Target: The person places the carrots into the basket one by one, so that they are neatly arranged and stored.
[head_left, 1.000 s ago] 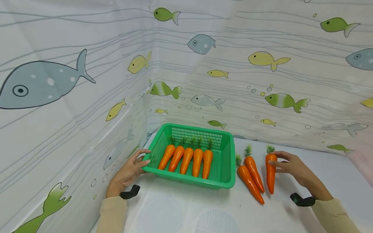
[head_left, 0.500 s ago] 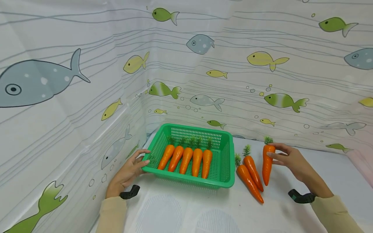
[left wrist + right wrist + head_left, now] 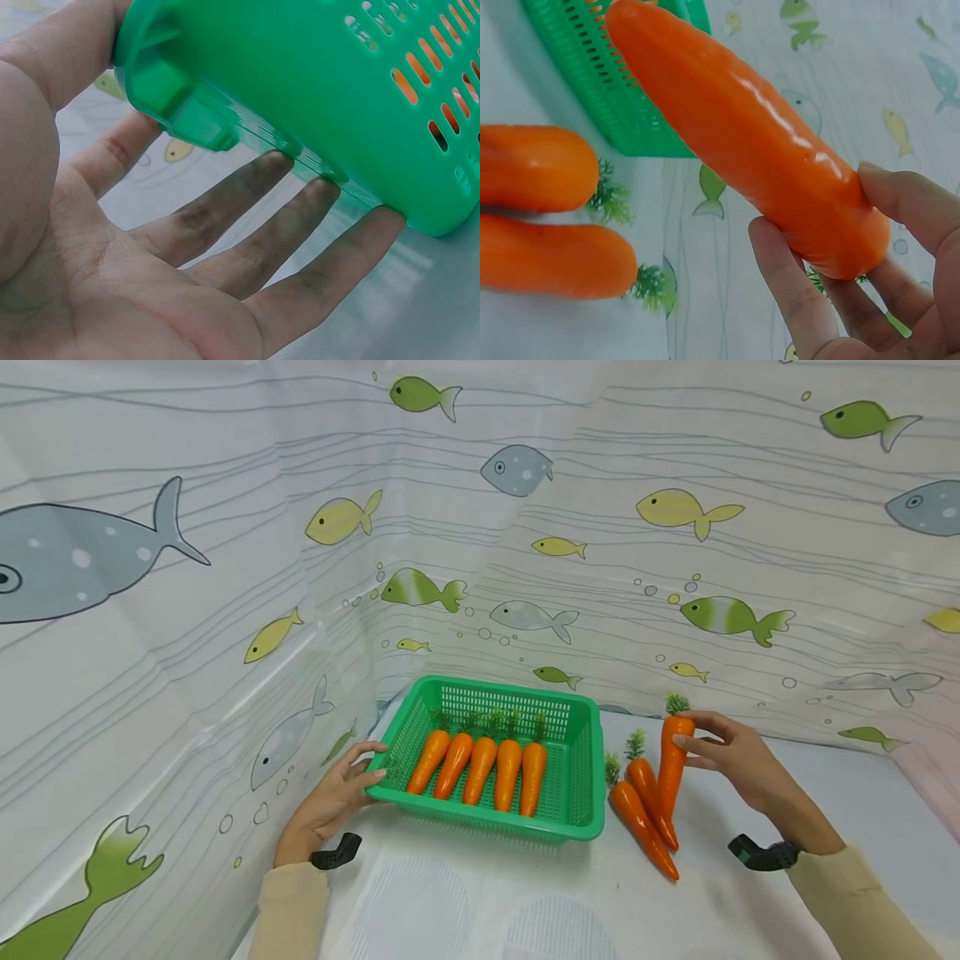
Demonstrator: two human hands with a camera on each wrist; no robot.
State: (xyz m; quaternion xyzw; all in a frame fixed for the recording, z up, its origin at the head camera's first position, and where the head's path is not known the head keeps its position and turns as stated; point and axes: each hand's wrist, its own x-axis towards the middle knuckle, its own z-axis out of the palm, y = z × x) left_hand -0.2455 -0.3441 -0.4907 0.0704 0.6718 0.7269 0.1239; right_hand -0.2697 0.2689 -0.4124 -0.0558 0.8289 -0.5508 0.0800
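A green plastic basket point(image 3: 487, 821) stands on the white table, with several orange carrots point(image 3: 480, 772) lying side by side in it, leafy ends to the back. My left hand point(image 3: 332, 797) holds its left front corner. In the left wrist view the thumb lies over the rim and the fingers touch the outer wall point(image 3: 300, 97) from below. Right of the basket, my right hand point(image 3: 738, 764) grips a carrot point(image 3: 757, 142) near its leafy end between thumb and fingers, tip downward. Two more carrots, the nearer one point(image 3: 643, 832) and the farther one point(image 3: 651, 795), lie on the table beside it.
A white sheet printed with fish point(image 3: 525, 552) hangs behind and to the left, close to the basket's back. The white tabletop point(image 3: 810, 777) extends to the right. Pale striped circles point(image 3: 412, 910) mark its front part.
My right hand has lifted the carrot off the table and carried it up and left, so its tip now overlaps the farther loose carrot. My left hand stays on the basket.
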